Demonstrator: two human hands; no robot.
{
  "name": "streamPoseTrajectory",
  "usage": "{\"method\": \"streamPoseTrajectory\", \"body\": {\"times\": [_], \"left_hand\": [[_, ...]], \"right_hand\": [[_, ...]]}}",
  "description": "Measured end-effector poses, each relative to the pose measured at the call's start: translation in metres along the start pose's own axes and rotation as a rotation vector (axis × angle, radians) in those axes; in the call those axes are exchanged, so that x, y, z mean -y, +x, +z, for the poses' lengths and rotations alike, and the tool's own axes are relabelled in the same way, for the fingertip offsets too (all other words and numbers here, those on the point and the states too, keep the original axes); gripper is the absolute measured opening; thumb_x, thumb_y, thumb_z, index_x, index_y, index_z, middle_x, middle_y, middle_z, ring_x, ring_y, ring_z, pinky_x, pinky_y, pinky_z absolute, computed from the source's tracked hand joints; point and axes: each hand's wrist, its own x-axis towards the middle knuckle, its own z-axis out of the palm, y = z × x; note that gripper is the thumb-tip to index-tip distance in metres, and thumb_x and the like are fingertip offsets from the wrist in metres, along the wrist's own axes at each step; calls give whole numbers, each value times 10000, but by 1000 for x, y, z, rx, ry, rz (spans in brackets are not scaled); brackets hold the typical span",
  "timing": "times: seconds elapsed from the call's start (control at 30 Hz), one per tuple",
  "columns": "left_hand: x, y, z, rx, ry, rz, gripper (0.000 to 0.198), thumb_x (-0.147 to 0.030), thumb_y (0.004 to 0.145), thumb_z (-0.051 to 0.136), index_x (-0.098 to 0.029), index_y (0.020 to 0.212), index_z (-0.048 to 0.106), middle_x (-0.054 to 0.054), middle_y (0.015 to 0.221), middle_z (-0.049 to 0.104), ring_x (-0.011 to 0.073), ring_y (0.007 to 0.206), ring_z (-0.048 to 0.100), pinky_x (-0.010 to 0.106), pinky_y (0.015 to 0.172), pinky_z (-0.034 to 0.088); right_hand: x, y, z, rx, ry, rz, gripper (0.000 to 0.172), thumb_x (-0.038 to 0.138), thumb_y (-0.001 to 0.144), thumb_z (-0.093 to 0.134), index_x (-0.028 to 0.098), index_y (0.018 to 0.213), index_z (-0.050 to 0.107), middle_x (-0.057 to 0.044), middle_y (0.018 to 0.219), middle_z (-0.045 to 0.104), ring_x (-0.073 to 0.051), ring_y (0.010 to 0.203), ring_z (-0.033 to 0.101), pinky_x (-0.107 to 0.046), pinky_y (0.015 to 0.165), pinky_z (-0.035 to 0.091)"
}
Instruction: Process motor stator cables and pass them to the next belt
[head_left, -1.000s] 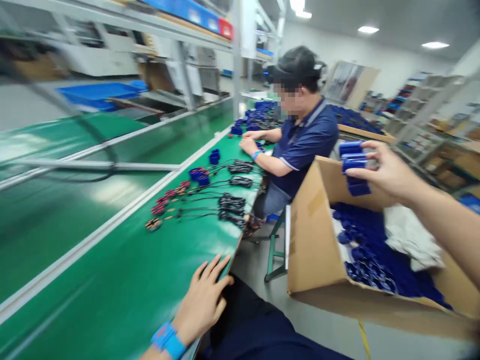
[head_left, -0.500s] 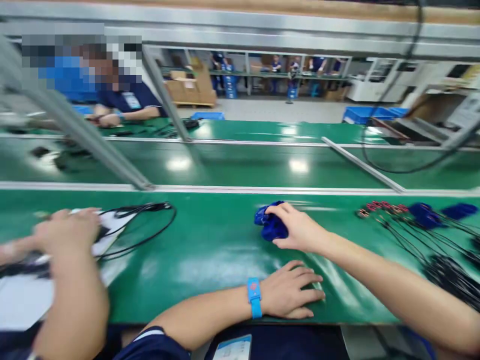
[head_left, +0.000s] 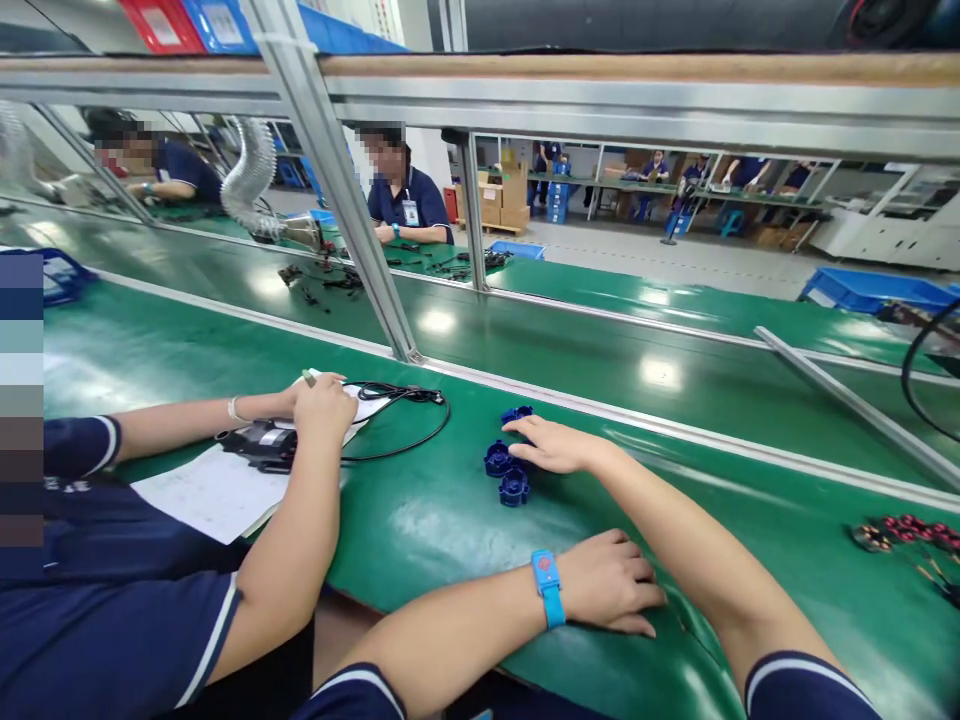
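Observation:
My right hand (head_left: pixel 551 443) reaches in from the right with its fingers stretched out and apart, at the edge of a small group of dark blue plastic housings. One blue housing (head_left: pixel 517 413) shows just beyond its fingertips, partly hidden by them. A second housing (head_left: pixel 496 458) lies left of the thumb, and a third housing (head_left: pixel 514 487) sits nearer to me, against the second. Palm down on the green tabletop (head_left: pixel 420 510), my left hand (head_left: pixel 611 585) rests with its fingers loosely spread and nothing visible in it. A light blue wrist strap (head_left: pixel 547 588) circles that wrist.
At my left a co-worker's hand (head_left: pixel 322 405) is over white papers (head_left: pixel 210 490) with a black device (head_left: pixel 262 443) and its cable (head_left: pixel 442 430). Coils with red parts (head_left: pixel 907 530) lie at the right. A metal post (head_left: pixel 360 210) rises behind the table edge.
My view has swung left. The blue parts, bunched in my right hand before, now lie spread on the table with the fingers opened. My left hand stays flat on the table.

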Motion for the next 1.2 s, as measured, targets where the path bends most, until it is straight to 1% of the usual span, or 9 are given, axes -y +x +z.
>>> {"method": "streamPoseTrajectory", "body": {"times": [0.07,0.23,0.43,0.6,0.67,0.77,0.83,1.07,1.2], "left_hand": [[3,0,2,-28,4,-21,418,-579,955,571,-198,1104,657,17,934,684,184,823,587,359,750,413],[5,4,6,-81,12,-73,400,-568,929,621,-202,1087,655,18,919,673,191,829,583,365,741,405],[9,5,13,-154,-29,-120,389,-547,897,672,-226,1117,657,15,942,688,205,885,603,350,739,413],[12,1,9,-332,-37,-193,259,-493,931,627,-240,934,682,-15,761,656,167,748,592,326,731,431],[13,-2,3,-467,-23,-298,290,-452,970,539,-214,846,650,3,719,618,166,726,572,328,745,440],[19,-6,-6,-696,21,-531,275,-413,971,469,-177,901,593,71,851,611,218,870,570,388,830,459],[25,-9,-9,-781,53,-632,283,-445,941,508,-174,995,566,102,972,600,252,974,557,439,894,462],[31,-16,-6,-711,132,-713,774,-505,837,690,-180,1436,324,163,1322,504,309,1246,507,487,1059,446],[32,-17,-1,-654,158,-764,951,-383,785,746,-176,1521,180,200,1425,441,346,1313,475,532,1083,437]], "right_hand": [[-9,-6,-7,-26,-13,9,457,382,1049,359,163,1444,426,-147,1400,528,-240,1273,531,-402,1085,412],[-20,-25,-8,-78,-67,68,412,270,1049,321,198,1448,398,-89,1147,687,-213,984,666,-351,898,495],[-14,-35,12,-127,-171,94,455,126,970,397,239,1403,480,-85,1185,692,-235,1080,657,-321,882,481],[-10,-58,14,-147,-195,100,460,177,986,390,256,1431,474,-91,1039,716,-248,950,682,-316,789,476],[-13,-72,12,-152,-175,100,462,168,978,401,256,1425,476,-70,974,716,-223,899,680,-293,771,471],[-20,-87,12,-197,-128,104,488,117,948,396,206,1427,440,-70,1047,699,-175,907,663,-256,793,473],[-26,-92,14,-225,-103,92,522,94,914,430,178,1430,414,-76,1075,692,-167,909,654,-250,805,478],[-35,-91,23,-255,-27,0,448,134,945,400,163,1389,459,-101,1072,702,-222,947,668,-322,845,510],[-32,-94,25,-275,19,-25,457,131,951,379,134,1405,429,-162,1304,605,-229,1151,614,-350,981,495]]}}
